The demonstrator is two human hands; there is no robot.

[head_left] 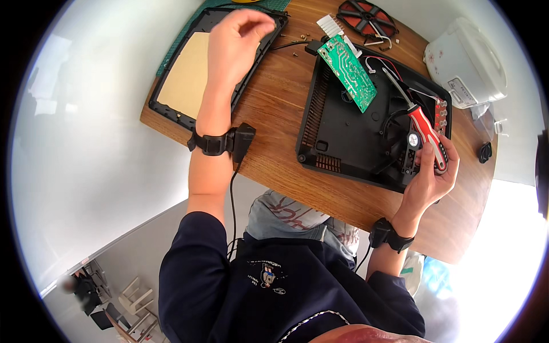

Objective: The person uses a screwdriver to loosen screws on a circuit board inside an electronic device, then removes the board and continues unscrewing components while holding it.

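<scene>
My left hand (231,54) hovers above a black rimmed panel (157,94) with a beige sheet (183,80) on it. Its fingers are pinched; whatever they hold is too small to make out. In my right hand (429,180) is a red-and-white screwdriver (422,124), its shaft slanting up and left. Beside its handle, at my fingertips, is a black fan (394,140); whether I grip it too I cannot tell. Beneath lies an open black casing (354,134). A green circuit board (350,74) leans tilted over the casing's far side, with wires near it.
A red-and-black round coil part (367,18) lies at the back of the wooden table (274,134). Several small screws (303,36) are scattered near the board. A white appliance (466,66) stands at the right, with a small black piece (485,152) nearby. A green mat (194,23) lies under the panel.
</scene>
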